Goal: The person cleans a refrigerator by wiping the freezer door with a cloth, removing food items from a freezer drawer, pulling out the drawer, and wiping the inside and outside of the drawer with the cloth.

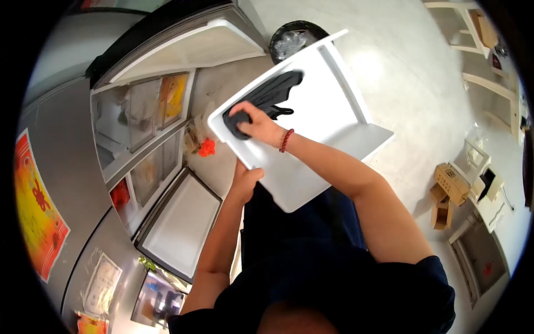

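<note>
A white plastic bin (320, 161) is tilted in front of my body, its inside facing me. My left hand (245, 181) grips its lower left edge, with the thumb over the rim. Inside the bin, near its upper left wall, my right hand (257, 123) is closed on a bunched black cloth (272, 92) and presses it against the white surface. The rest of the cloth spreads toward the top of the bin, with a thin loop hanging off. A red bead bracelet circles my right wrist.
On the left stands an open refrigerator (139, 147) with packed drawers and its doors swung out. A black-lined trash bin (292, 40) is behind the white bin. Cardboard boxes (451, 183) and white shelving (495, 83) are at the right. An orange-red item (207, 147) lies near the refrigerator.
</note>
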`<state>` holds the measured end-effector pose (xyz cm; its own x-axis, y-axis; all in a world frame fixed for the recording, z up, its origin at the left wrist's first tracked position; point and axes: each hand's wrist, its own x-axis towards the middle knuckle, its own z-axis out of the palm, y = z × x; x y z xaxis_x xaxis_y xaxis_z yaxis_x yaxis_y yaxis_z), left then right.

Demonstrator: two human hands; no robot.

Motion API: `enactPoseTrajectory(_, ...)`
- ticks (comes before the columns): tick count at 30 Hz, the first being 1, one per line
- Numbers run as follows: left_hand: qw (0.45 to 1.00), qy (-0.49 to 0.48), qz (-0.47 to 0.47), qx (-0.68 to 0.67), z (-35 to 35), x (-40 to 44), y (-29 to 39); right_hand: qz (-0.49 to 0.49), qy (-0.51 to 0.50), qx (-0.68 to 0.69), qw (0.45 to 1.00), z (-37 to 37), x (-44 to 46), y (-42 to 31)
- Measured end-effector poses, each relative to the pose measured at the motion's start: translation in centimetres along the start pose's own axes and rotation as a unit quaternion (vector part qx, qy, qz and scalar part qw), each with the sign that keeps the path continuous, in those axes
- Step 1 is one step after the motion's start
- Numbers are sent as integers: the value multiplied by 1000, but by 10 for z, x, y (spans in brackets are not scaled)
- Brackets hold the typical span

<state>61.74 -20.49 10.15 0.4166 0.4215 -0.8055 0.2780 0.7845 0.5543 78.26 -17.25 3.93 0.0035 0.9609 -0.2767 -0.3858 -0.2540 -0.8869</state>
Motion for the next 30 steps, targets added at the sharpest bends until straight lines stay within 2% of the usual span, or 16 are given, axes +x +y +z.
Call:
enactPoseTrajectory(2,998,-25,-17,-57,-9,-11,9,-120,-122,-240,956,-18,-13,5)
enactPoseTrajectory(3,996,-22,-44,-78,-13,-17,11,-53,-184,-279,941,-34,-24,3)
enactPoseTrajectory(4,996,-12,-51,-74,-13,-20,11,-59,-219,-342,912,-53,-29,-1)
enactPoseTrajectory(6,996,10,-58,-71,-10,-24,8,-29,-244,-457,855,-84,-28,4)
enactPoseTrajectory(8,996,11,-62,-67,-17,-28,5,-92,-185,-601,772,-143,-26,17)
enactPoseTrajectory(10,996,22,-64,-62,-22,-39,12,44,-133,-743,654,-184,-27,-8)
enactPoseTrajectory(12,999,17,-16,-39,-29,-33,1,175,-45,-677,714,-159,-23,-47)
enactPoseTrajectory(14,999,18,23,-28,-30,-31,3,200,117,-434,870,-138,-21,-43)
enactPoseTrajectory(15,999,21,37,-28,-26,-31,10,179,97,-272,941,-107,-28,-53)
enactPoseTrajectory(16,998,25,47,-27,-24,-33,13,32,26,-282,958,-83,-34,-36)
enactPoseTrajectory(18,998,35,40,-38,-29,-32,6,-102,-116,-364,919,-45,-36,-40)
enactPoseTrajectory(21,997,35,31,-56,-39,-40,9,-143,-64,-549,821,-76,-13,-18)
enactPoseTrajectory(24,996,38,10,-77,-45,-50,9,40,66,-665,743,-116,-11,-20)
enactPoseTrajectory(26,996,41,0,-77,-51,-48,-2,186,91,-573,793,-116,-16,-38)
enactPoseTrajectory(28,997,12,39,-66,-47,-51,1,184,38,-465,865,-134,-17,-50)
enactPoseTrajectory(30,997,-4,71,-37,-40,-57,22,147,88,-381,909,-127,-32,-82)
